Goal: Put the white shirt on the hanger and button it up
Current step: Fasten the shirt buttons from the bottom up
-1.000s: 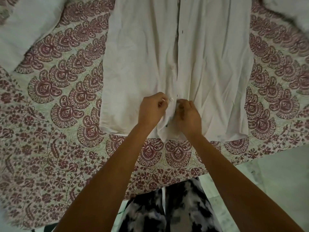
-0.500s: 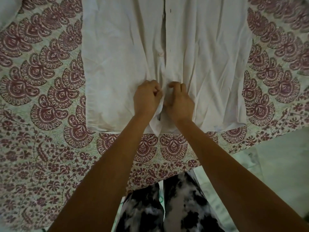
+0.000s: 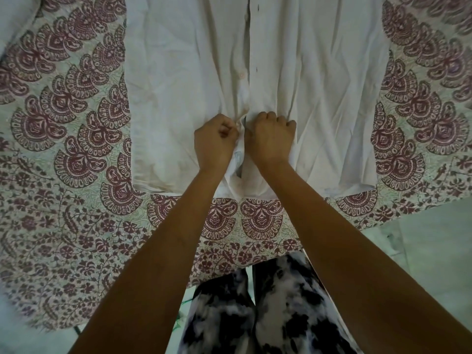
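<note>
The white shirt (image 3: 184, 93) lies flat, front up, on the patterned bedspread, its hem toward me. Its front opening runs up the middle, with a pale button (image 3: 241, 75) on the left edge and dark buttonholes on the right edge. My left hand (image 3: 215, 141) pinches the left front edge near the hem, fingers curled. My right hand (image 3: 270, 139) grips the right front edge beside it, knuckles up. The two hands almost touch over the opening. No hanger shows; the collar is out of view.
The bedspread (image 3: 63, 149), cream with maroon paisley print, covers the bed and ends at its near edge (image 3: 229, 267). Pale floor (image 3: 421, 246) lies at the right. My legs in black-and-white trousers (image 3: 255, 315) stand against the bed. A white cloth corner (image 3: 10, 19) sits top left.
My view has shifted so the shirt sits lower and more centred. Both hands stay at the lower front opening, now pressed closer together, with the small button between them no longer visible.
</note>
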A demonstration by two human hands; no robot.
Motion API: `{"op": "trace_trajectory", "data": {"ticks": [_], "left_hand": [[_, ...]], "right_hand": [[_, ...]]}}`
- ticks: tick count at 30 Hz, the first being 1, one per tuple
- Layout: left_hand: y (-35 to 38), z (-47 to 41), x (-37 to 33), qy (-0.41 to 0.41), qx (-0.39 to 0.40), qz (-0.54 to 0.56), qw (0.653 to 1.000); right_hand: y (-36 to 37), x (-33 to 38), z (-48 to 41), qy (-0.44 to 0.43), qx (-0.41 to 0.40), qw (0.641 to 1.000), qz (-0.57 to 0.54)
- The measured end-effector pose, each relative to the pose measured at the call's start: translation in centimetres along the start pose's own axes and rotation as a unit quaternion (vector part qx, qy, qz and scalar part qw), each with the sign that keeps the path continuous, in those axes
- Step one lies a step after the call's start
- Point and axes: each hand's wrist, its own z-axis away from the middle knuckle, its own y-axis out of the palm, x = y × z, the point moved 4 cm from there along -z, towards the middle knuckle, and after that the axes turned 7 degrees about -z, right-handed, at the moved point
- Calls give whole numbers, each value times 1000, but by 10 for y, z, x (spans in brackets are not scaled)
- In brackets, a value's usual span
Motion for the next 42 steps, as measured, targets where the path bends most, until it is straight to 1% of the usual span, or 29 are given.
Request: {"op": "trace_trajectory", "data": {"ticks": [2,5,8,11,14,18,19,20,21,23,24,25,26,27,29,30,31,32,33,35,37,42], "left_hand": [[1,1,-1,0,-3,-2,1000],[3,2,0,-6,-12,-6,1000],[4,3,1,-13,-30,-9,999],[2,3,2,-16,-34,-22,999],[-2,3,3,-9,-37,-23,999],[-5,3,4,-10,-36,-25,999],[-6,4,4,-10,-36,-25,999],[-7,4,3,-9,-37,-25,999],[-8,5,3,-9,-38,-23,999],[-9,6,3,-10,-39,-21,999],[-9,6,3,-11,-38,-19,999],[-10,7,3,-13,-37,-17,999],[-10,7,3,-12,-36,-13,999],[-9,8,2,-8,-34,-7,999],[-6,10,-3,7,-29,4,1000],[-3,11,-6,11,-27,6,1000],[-1,12,-8,12,-24,3,1000],[2,12,-10,11,-20,-5,1000],[6,12,-12,8,-13,-20,1000],[11,12,-16,5,3,-51,999],[14,12,-22,10,10,-54,998],[18,7,-30,17,26,-41,999]], "right_hand": [[-9,-5,0,-4,-40,999,-37],[-4,-12,3,-37,-18,994,-101],[-5,-12,10,-49,-41,995,-70],[1,-4,12,-26,-8,998,-48],[-3,4,11,-6,-16,999,-49],[-7,14,8,-58,-56,997,-20],[-7,14,8,-62,-44,997,-18],[-6,13,6,-58,-26,998,-24],[-6,12,5,-50,-25,998,-36],[-15,7,2,-32,-63,995,-63],[-15,4,1,-23,-56,993,-106],[-13,-1,0,-2,-29,986,-164],[-13,-6,0,30,1,969,-244],[-13,-14,1,69,10,940,-333],[-12,-31,6,151,9,856,-494],[-9,-36,10,187,17,813,-551],[-7,-40,14,211,28,777,-592],[-5,-43,17,229,40,756,-613],[-4,-45,20,236,52,743,-624],[-5,-43,24,230,75,730,-639],[-6,-39,26,216,88,729,-644],[-8,-35,26,215,86,732,-640]]}}
